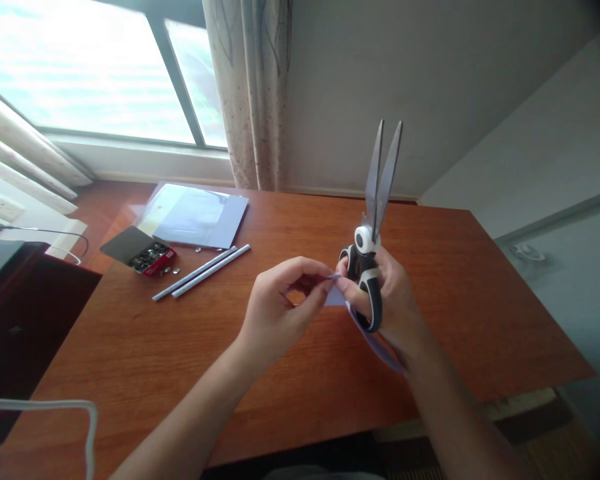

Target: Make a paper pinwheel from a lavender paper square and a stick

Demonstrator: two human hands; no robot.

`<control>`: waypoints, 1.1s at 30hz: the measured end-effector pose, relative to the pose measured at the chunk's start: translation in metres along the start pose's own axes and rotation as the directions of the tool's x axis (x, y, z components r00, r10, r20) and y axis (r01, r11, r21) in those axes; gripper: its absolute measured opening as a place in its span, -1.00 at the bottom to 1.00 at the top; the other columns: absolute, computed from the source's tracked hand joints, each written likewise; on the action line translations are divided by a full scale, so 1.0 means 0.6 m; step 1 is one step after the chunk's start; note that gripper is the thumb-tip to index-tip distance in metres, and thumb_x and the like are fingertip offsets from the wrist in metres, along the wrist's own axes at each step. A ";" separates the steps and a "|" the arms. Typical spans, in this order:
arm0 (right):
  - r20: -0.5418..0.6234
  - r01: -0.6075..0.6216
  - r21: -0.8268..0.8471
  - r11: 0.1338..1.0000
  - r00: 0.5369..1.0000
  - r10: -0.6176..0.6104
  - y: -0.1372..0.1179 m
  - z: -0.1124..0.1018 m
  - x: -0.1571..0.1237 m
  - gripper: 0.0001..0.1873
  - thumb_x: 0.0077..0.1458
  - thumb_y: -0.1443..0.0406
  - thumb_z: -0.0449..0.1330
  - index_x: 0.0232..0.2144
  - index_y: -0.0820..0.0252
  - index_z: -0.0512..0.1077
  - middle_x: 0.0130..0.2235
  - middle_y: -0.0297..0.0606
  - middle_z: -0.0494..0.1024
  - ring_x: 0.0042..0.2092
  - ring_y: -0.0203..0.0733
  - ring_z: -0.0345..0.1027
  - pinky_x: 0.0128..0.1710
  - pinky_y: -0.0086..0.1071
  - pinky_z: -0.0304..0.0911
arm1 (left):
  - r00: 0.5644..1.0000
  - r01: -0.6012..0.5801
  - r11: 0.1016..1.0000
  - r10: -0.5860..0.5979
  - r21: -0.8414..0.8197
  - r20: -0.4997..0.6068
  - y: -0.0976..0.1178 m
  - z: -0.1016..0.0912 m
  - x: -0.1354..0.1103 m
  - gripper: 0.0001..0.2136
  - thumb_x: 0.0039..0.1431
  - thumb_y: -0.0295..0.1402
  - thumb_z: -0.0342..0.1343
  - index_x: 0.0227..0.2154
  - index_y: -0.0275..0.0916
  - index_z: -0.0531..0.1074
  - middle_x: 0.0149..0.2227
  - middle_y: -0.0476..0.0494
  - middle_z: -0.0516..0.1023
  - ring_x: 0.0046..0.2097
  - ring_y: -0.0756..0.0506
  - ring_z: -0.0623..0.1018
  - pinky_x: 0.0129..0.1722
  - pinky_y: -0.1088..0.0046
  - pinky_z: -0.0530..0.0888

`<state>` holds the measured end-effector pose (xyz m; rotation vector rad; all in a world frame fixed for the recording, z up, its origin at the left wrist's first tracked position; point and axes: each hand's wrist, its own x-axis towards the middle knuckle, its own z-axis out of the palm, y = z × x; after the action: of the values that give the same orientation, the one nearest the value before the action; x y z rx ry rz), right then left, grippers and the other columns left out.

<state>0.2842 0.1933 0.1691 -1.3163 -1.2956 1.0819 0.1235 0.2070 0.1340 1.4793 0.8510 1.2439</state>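
My right hand (393, 297) grips a pair of black-and-white scissors (373, 230) by the handles, blades pointing up and slightly apart. A small piece of lilac paper (367, 333) is pinched between both hands, hanging below my right palm. My left hand (280, 310) pinches the paper's corner with thumb and fingertips, just left of the scissor handles. Both hands hover above the wooden table (445, 300).
A stack of lilac paper sheets (195, 215) lies at the table's back left. Beside it sit an open box of metal pins (145, 253), a few loose pins and two thin white sticks (203, 271). A curtain (250, 93) and window are behind; a dark cabinet (25, 313) stands left.
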 end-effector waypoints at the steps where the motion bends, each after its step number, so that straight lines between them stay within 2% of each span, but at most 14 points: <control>1: -0.015 0.007 -0.016 1.000 1.000 -0.008 -0.002 0.001 0.000 -0.79 -0.08 0.43 0.30 -0.38 0.15 0.36 -0.41 -0.41 0.46 -0.45 -0.35 0.27 -0.44 -0.42 0.22 | 1.000 -0.015 1.000 0.015 0.022 0.008 0.001 -0.001 0.000 -0.95 0.17 -0.48 0.25 -0.29 -0.25 0.54 -0.34 -0.08 0.61 -0.32 -0.03 0.59 -0.30 0.49 0.53; 5: -0.058 0.036 -0.023 0.999 0.998 -0.037 -0.005 0.004 -0.001 -0.78 -0.08 0.40 0.32 -0.38 0.13 0.35 -0.40 -0.39 0.48 -0.43 -0.32 0.30 -0.42 -0.39 0.24 | 0.995 -0.104 0.984 0.104 0.143 0.011 0.008 -0.002 0.002 -0.92 0.15 -0.53 0.22 -0.30 -0.26 0.53 -0.34 -0.10 0.59 -0.32 -0.03 0.57 -0.28 0.48 0.52; 11: -0.089 0.066 -0.026 0.997 0.994 -0.068 -0.001 0.008 -0.007 -0.73 -0.05 0.35 0.37 -0.33 0.09 0.36 -0.35 -0.38 0.49 -0.38 -0.27 0.34 -0.38 -0.37 0.27 | 0.961 -0.261 0.906 0.276 0.332 0.003 0.013 -0.001 0.001 -0.88 0.16 -0.58 0.18 -0.29 -0.26 0.53 -0.35 -0.09 0.59 -0.35 0.00 0.54 -0.32 0.52 0.48; 19: -0.105 0.100 -0.056 0.993 0.989 -0.106 -0.002 0.017 -0.012 -0.75 -0.02 0.39 0.34 -0.31 0.07 0.36 -0.32 -0.38 0.48 -0.32 -0.25 0.35 -0.27 -0.34 0.31 | 0.956 -0.265 0.903 0.292 0.337 -0.031 0.017 -0.004 -0.001 -0.92 0.19 -0.55 0.19 -0.31 -0.28 0.54 -0.35 -0.12 0.61 -0.35 -0.01 0.56 -0.32 0.52 0.46; 22: -0.043 0.081 0.014 0.997 0.996 -0.080 -0.007 0.011 -0.011 -0.73 -0.07 0.35 0.40 -0.35 0.08 0.37 -0.35 -0.38 0.48 -0.36 -0.25 0.33 -0.35 -0.35 0.29 | 0.971 -0.223 0.943 0.238 0.248 -0.034 0.018 -0.007 -0.001 -0.96 0.22 -0.50 0.19 -0.32 -0.26 0.53 -0.36 -0.11 0.61 -0.36 -0.01 0.55 -0.32 0.50 0.46; 25: 0.071 0.040 0.090 0.995 0.996 -0.046 -0.007 -0.005 -0.004 -0.78 0.00 0.25 0.39 -0.37 0.10 0.39 -0.37 -0.34 0.47 -0.37 -0.23 0.31 -0.39 -0.34 0.24 | 0.994 -0.102 0.993 0.103 0.059 -0.019 0.016 -0.009 -0.001 -0.95 0.23 -0.41 0.22 -0.32 -0.26 0.54 -0.36 -0.12 0.61 -0.36 -0.04 0.56 -0.35 0.49 0.48; 29: 0.195 0.017 0.153 0.988 0.980 -0.047 0.003 -0.019 0.009 -0.72 0.02 0.13 0.41 -0.34 0.08 0.40 -0.34 -0.31 0.44 -0.36 -0.20 0.26 -0.41 -0.33 0.20 | 1.000 0.019 0.991 -0.017 -0.130 0.016 0.015 -0.008 -0.002 -0.92 0.21 -0.36 0.27 -0.32 -0.27 0.56 -0.37 -0.13 0.62 -0.37 -0.04 0.56 -0.42 0.52 0.46; 33: 0.285 -0.037 0.215 0.976 0.958 -0.026 0.016 -0.018 0.016 -0.61 -0.07 0.08 0.47 -0.33 0.09 0.41 -0.33 -0.32 0.44 -0.37 -0.22 0.23 -0.41 -0.34 0.17 | 0.998 0.061 0.981 -0.056 -0.185 0.036 0.018 -0.005 -0.002 -0.91 0.19 -0.36 0.28 -0.34 -0.28 0.57 -0.38 -0.14 0.61 -0.37 -0.03 0.55 -0.42 0.53 0.45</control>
<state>0.2965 0.2028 0.1612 -1.0253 -1.3369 1.4168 0.1195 0.2037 0.1439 1.3113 0.7321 1.2198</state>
